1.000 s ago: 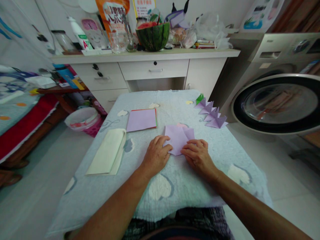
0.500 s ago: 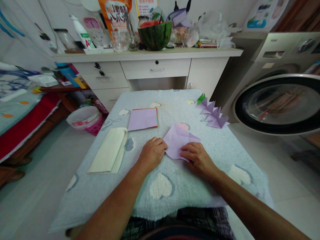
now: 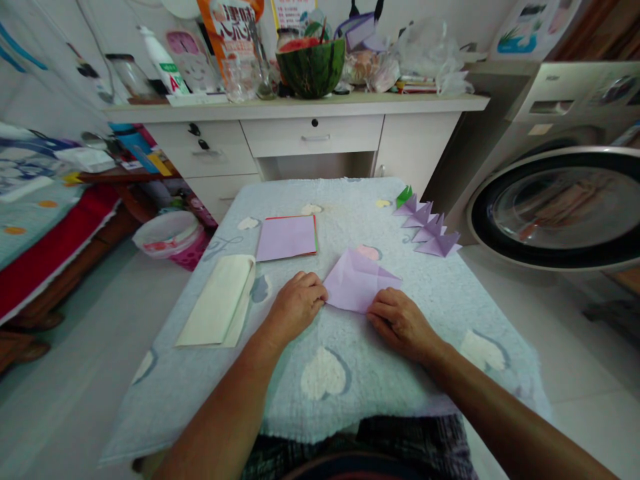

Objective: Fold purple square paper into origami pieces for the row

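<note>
A folded lilac paper (image 3: 359, 281) lies flat on the light blue cloth (image 3: 330, 373) that covers the table, in a triangular shape with its point away from me. My left hand (image 3: 296, 305) is curled, its fingertips pinching the paper's left corner. My right hand (image 3: 400, 321) presses its bent fingers onto the paper's near right edge. A stack of coloured square sheets (image 3: 287, 237) with a lilac one on top lies beyond my left hand. Several finished lilac folded pieces (image 3: 428, 227), with one green piece behind them, sit in a row at the far right.
A cream folded cloth or paper (image 3: 218, 301) lies at the table's left. Behind the table stands a white desk (image 3: 310, 133) with half a watermelon (image 3: 311, 64), bottles and bags. A washing machine (image 3: 555, 200) is on the right, a pink bin (image 3: 170, 240) and a bed on the left.
The lilac paper has gone from a wider, partly open shape to a flat triangle. Both hands have slid slightly towards me and apart, to the paper's two near corners.
</note>
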### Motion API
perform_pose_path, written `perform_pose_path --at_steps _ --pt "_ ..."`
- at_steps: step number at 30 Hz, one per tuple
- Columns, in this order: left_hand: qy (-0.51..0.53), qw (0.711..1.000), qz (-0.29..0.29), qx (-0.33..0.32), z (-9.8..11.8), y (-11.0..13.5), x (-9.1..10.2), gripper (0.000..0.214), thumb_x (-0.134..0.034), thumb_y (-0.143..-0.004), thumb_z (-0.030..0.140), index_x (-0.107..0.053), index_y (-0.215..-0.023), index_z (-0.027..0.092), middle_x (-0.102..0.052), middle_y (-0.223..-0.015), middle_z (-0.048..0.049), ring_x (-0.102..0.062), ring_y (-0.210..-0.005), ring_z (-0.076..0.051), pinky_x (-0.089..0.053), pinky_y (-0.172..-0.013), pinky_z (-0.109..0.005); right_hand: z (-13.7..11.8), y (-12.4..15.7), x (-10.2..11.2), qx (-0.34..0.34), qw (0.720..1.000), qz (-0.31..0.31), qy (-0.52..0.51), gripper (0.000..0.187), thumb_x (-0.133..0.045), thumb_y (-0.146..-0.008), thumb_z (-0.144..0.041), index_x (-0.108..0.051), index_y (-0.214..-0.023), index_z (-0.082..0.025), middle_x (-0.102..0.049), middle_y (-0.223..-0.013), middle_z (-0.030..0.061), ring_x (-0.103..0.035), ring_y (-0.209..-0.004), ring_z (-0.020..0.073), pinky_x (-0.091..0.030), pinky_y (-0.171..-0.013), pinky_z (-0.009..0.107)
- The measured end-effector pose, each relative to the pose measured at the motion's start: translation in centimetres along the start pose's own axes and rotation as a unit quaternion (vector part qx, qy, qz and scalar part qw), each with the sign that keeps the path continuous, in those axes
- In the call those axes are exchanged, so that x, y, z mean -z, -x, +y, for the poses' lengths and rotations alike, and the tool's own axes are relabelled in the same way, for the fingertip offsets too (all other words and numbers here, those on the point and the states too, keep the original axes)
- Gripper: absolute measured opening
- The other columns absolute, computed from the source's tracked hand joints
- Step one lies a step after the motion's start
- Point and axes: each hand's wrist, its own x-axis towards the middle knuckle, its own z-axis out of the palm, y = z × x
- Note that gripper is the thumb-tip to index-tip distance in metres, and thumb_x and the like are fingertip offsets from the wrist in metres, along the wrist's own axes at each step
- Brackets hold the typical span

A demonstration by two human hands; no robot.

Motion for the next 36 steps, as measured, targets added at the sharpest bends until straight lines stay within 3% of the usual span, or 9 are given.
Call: perform_pose_path --at_steps 8,14,17,23,29,33,36 --pt "0.045 0.997 -0.044 0.055 0.0 -0.3 0.5 0.014 -0.060 -0.080 0.008 -0.067 -0.079 0.020 -0.062 -0.085 -0.0026 -0.055 -0.090 -0.020 -0.043 -0.083 -0.032 1.1 0.2 -0.8 -0.102 0.992 0.054 -0.046 0.013 -0.049 -0.091 -0.022 -0.061 -0.092 -0.018 -0.064 -0.084 0.0064 -0.056 -0.078 0.0190 -0.044 -0.073 0.032" --pt "0.097 0.991 -0.053 0.073 -0.2 -0.3 0.6 0.005 -0.069 -0.079 0.025 -0.068 -0.081 0.021 -0.062 -0.085 -0.0023 -0.057 -0.089 -0.020 -0.043 -0.083 -0.033 1.1 -0.1 -0.5 -0.160 0.985 0.034 -0.060 0.013 -0.053 -0.088 -0.024 -0.059 -0.098 -0.019 -0.060 -0.075 0.0019 -0.054 -0.069 0.0169 -0.041 -0.066 0.029" --pt "0.106 0.990 -0.053 0.077 -0.2 -0.4 0.6 0.004 -0.067 -0.080 0.024 -0.068 -0.077 0.021 -0.061 -0.082 -0.0020 -0.057 -0.087 -0.020 -0.042 -0.083 -0.033 0.9 -0.3 -0.2 -0.180 0.981 0.025 -0.072 0.013 -0.052 -0.087 -0.025 -0.058 -0.098 -0.020 -0.058 -0.072 0.0000 -0.053 -0.066 0.0157 -0.039 -0.063 0.027" --pt "0.111 0.988 -0.060 0.089 0.0 -0.6 0.6 0.003 -0.068 -0.078 0.021 -0.069 -0.075 0.020 -0.061 -0.081 -0.0019 -0.057 -0.086 -0.019 -0.043 -0.082 -0.031 0.4 -0.8 0.7 -0.195 0.978 -0.011 -0.077 0.016 -0.050 -0.088 -0.027 -0.057 -0.099 -0.018 -0.057 -0.071 -0.0006 -0.052 -0.063 0.0144 -0.036 -0.060 0.026" --pt "0.114 0.989 -0.046 0.086 0.0 -0.5 0.4 0.003 -0.068 -0.077 0.021 -0.069 -0.074 0.021 -0.061 -0.080 -0.0014 -0.057 -0.085 -0.019 -0.043 -0.082 -0.032 0.9 -2.4 1.9 -0.204 0.975 -0.061 -0.067 0.017 -0.050 -0.088 -0.029 -0.059 -0.079 -0.018 -0.056 -0.062 -0.0013 -0.050 -0.056 0.0130 -0.030 -0.055 0.025" --pt "0.110 0.987 -0.039 0.108 0.8 -0.5 0.1 0.012 -0.075 -0.074 0.033 -0.070 -0.075 0.022 -0.061 -0.082 -0.0015 -0.056 -0.087 -0.021 -0.042 -0.084 -0.034 1.4 -3.0 2.0 -0.199 0.976 -0.064 -0.068 0.011 -0.055 -0.083 -0.026 -0.057 -0.075 -0.019 -0.054 -0.059 -0.0029 -0.048 -0.053 0.0114 -0.029 -0.053 0.024" --pt "0.092 0.985 -0.040 0.137 1.5 -0.6 0.0 0.014 -0.076 -0.074 0.036 -0.071 -0.075 0.023 -0.061 -0.085 -0.0019 -0.055 -0.091 -0.022 -0.040 -0.085 -0.036 1.6 -3.0 1.4 -0.212 0.973 -0.046 -0.076 0.006 -0.058 -0.079 -0.023 -0.054 -0.082 -0.020 -0.054 -0.061 -0.0041 -0.050 -0.055 0.0120 -0.032 -0.055 0.024"
